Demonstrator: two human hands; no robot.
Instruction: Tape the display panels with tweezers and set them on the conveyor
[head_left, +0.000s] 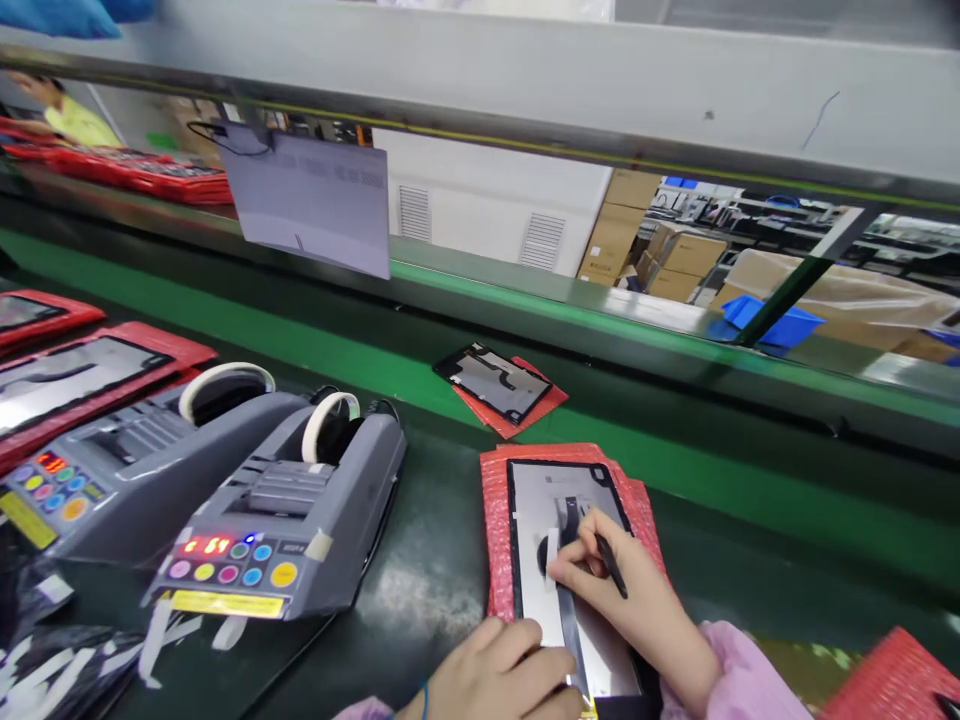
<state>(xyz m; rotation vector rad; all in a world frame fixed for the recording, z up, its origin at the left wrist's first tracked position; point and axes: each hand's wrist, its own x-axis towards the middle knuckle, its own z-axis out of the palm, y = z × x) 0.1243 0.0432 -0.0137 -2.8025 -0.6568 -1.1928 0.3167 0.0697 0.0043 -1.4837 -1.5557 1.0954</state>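
Right hand [634, 590] grasps black tool [612, 568]; left hand [501, 678], grip unclear, at panel's [534, 500] seven-o'clock edge; table [421, 575] room toward nine o'clock.

Your left hand [502, 675] runs off the bottom edge and covers the near left corner of the panel [534, 575]; whether its fingers press there is hard to say. Your right hand [630, 590] hides part of the panel's middle and one end of the black tool [612, 568]. You can't read the panel's tiny print. The co-worker [82, 122] is blurred; the right edge cuts the red wrap [900, 675].
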